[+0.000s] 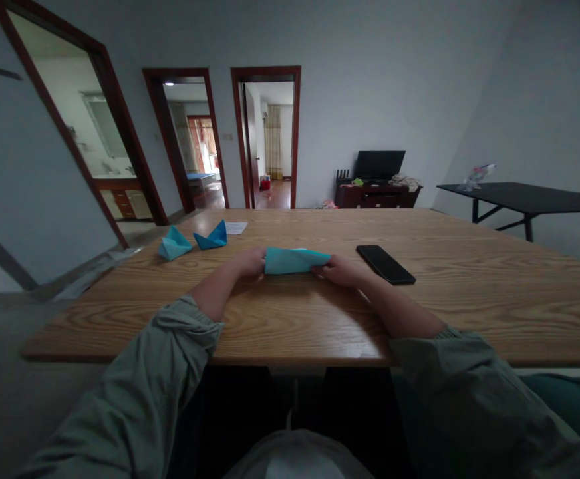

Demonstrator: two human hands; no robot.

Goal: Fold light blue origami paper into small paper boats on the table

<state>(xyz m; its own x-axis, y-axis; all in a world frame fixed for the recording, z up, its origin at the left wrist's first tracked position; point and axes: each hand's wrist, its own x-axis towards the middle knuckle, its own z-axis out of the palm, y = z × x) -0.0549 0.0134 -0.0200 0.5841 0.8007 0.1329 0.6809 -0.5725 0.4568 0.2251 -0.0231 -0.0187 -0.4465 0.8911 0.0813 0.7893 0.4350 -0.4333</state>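
Note:
A light blue sheet of folded paper (294, 261) is held just over the wooden table, stretched between both hands. My left hand (253, 262) grips its left end, with the fingertips partly hidden. At the opposite end, my right hand (338, 271) pinches the paper's right edge. Two folded paper boats stand to the left of my left hand: a light blue paper boat (174, 245) and a darker blue paper boat (212, 236).
A black smartphone (386, 264) lies to the right of my right hand. Behind the boats is a small white printed paper (237, 227). The wooden table (290, 326) has its front edge near my body. A black table (529, 197) stands at the right.

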